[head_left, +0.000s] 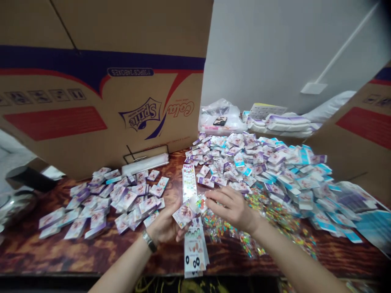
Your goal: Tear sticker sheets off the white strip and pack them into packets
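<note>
Printed card packet (183, 215) pinched in left hand (165, 226); right hand (230, 207) fingers close together at small bead bag (200, 203), grip unclear. Slick packet could slip, sliding into loose packet heap (250, 162).

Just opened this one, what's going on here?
A person works bare-handed at a wood-grain table. The left hand, with a wristwatch, holds a small printed packet, while the fingers of the right hand sit close by, over a clear bag of colourful pieces. Long printed card strips lie beside the hands. Heaps of white-and-purple packets spread on both sides, in front of a Sprite carton.
</note>
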### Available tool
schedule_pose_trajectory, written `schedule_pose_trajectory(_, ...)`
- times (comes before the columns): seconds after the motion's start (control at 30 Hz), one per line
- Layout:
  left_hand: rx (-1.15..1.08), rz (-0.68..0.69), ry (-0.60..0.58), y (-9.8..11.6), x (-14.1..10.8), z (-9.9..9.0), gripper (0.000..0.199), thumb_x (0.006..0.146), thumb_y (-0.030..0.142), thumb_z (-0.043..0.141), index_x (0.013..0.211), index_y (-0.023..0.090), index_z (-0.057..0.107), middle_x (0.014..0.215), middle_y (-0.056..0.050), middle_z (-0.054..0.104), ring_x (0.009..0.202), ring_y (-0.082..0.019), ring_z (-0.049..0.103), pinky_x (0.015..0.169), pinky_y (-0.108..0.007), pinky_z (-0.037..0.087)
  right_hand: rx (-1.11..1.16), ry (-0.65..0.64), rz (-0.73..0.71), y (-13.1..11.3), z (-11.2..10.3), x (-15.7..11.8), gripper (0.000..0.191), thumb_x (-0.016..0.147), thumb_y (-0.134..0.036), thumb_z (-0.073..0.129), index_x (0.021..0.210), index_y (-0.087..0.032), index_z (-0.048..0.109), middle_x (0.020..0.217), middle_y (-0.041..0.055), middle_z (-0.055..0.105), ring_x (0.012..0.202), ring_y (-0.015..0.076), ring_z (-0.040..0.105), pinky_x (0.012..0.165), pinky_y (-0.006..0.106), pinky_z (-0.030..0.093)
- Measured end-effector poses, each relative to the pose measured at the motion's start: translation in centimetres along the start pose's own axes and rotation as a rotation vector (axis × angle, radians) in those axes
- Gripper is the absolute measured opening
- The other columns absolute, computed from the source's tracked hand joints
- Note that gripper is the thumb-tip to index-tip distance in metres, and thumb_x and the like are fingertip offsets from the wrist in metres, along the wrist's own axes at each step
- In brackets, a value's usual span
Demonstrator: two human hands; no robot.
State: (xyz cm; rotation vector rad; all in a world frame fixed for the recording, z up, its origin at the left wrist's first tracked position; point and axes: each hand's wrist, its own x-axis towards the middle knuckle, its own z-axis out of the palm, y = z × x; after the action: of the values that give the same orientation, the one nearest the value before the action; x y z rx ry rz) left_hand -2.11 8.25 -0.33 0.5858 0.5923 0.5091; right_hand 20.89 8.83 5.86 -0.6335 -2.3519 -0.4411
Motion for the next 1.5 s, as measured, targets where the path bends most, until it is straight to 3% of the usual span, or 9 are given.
schedule_pose_trajectory(0.23, -0.117, -0.066, -0.034, -2.1, -1.8, 0.6, 0.065, 0.082, 0.067, 0.037, 0.073, 0.008, 0.064, 0.043, -0.002, 0.052, 0.029, -0.008, 0.044, 0.026, -0.017, 0.03, -0.13, -0.097, -0.315, -1.7, -0.3, 1.3, 0.012, 0.083, -0.014, 0.058, 0.088, -0.023, 0.063, 0.083, 0.0, 0.064, 0.067, 0.0123, 0.054, 0.059, 0.028, 0.044)
schedule_pose_trajectory(0.33, -0.156, -0.05, 0.029, -2.4, -2.0, 1.0, 0.063, 0.087, 0.061, 0.032, 0.07, 0.009, 0.063, 0.045, -0.003, 0.055, 0.029, -0.009, 0.047, 0.026, -0.017, 0.035, -0.121, -0.129, -0.39, -2.4, -0.5, 1.8, 0.012, 0.086, -0.016, 0.054, 0.086, -0.023, 0.064, 0.084, -0.0002, 0.064, 0.068, 0.0121, 0.054, 0.06, 0.027, 0.046)
schedule_pose_trajectory(0.5, -0.133, -0.037, 0.162, -2.6, -2.0, 1.2, 0.058, 0.09, 0.055, 0.033, 0.07, 0.008, 0.061, 0.05, -0.004, 0.059, 0.031, -0.009, 0.052, 0.028, -0.017, 0.04, -0.043, -0.22, -0.289, -3.3, -0.3, 1.5, 0.009, 0.086, -0.014, 0.054, 0.089, -0.016, 0.062, 0.084, 0.0029, 0.064, 0.068, 0.0121, 0.056, 0.063, 0.026, 0.049)
schedule_pose_trajectory(0.7, -0.109, -0.053, 0.15, -3.1, -2.0, 1.0, 0.056, 0.086, 0.06, 0.038, 0.075, 0.009, 0.06, 0.052, -0.005, 0.061, 0.033, -0.011, 0.054, 0.027, -0.017, 0.041, 0.034, -0.199, -0.223, -3.7, 0.1, 0.5, 0.012, 0.086, -0.011, 0.052, 0.094, -0.014, 0.061, 0.087, 0.0061, 0.065, 0.075, 0.0149, 0.059, 0.07, 0.028, 0.052)
schedule_pose_trajectory(0.83, -0.073, 0.054, 0.155, -3.1, -2.1, 1.3, 0.044, 0.084, 0.053, 0.05, 0.082, 0.01, 0.059, 0.058, -0.006, 0.064, 0.038, -0.012, 0.058, 0.033, -0.019, 0.047, 0.23, -0.244, -0.05, -4.4, -0.5, 0.8, 0.023, 0.088, -0.008, 0.043, 0.105, -0.013, 0.057, 0.096, 0.0095, 0.064, 0.088, 0.0171, 0.06, 0.076, 0.028, 0.053)
schedule_pose_trajectory(0.97, -0.067, 0.167, 0.173, -2.9, -2.1, 1.5, 0.04, 0.082, 0.051, 0.055, 0.089, 0.012, 0.056, 0.063, -0.006, 0.066, 0.043, -0.013, 0.061, 0.036, -0.019, 0.048, 0.545, -0.214, 0.321, -5.8, -0.4, 0.5, 0.03, 0.086, -0.01, 0.045, 0.116, -0.016, 0.049, 0.108, 0.0106, 0.06, 0.105, 0.018, 0.055, 0.088, 0.031, 0.049)
schedule_pose_trajectory(1.17, -0.108, 0.164, 0.132, -3.2, -1.7, 1.5, 0.043, 0.084, 0.053, 0.051, 0.092, 0.012, 0.056, 0.063, -0.006, 0.066, 0.042, -0.011, 0.059, 0.035, -0.016, 0.045, 0.7, -0.099, 0.799, -7.4, 1.1, -0.7, 0.02, 0.084, -0.022, 0.056, 0.105, -0.023, 0.055, 0.109, 0.0074, 0.058, 0.113, 0.0223, 0.051, 0.093, 0.038, 0.044)
schedule_pose_trajectory(1.33, -0.067, 0.216, 0.17, -3.5, -1.7, 1.7, 0.042, 0.082, 0.053, 0.054, 0.09, 0.011, 0.056, 0.065, -0.006, 0.064, 0.045, -0.012, 0.06, 0.035, -0.017, 0.044, 1.0, -0.047, 0.919, -7.7, 1.9, -0.7, 0.014, 0.088, -0.026, 0.053, 0.102, -0.021, 0.053, 0.094, 0.0033, 0.063, 0.087, 0.0152, 0.062, 0.078, 0.028, 0.05)
schedule_pose_trajectory(1.5, 0.083, 0.367, 0.235, -3.1, -2.3, 2.1, 0.032, 0.082, 0.046, 0.058, 0.085, 0.014, 0.058, 0.069, -0.001, 0.062, 0.054, -0.012, 0.06, 0.043, -0.018, 0.047, 0.734, -0.07, 0.841, -7.2, 1.1, 0.1, 0.008, 0.088, -0.022, 0.052, 0.096, -0.021, 0.056, 0.09, 0.0019, 0.063, 0.085, 0.0148, 0.06, 0.075, 0.027, 0.047)
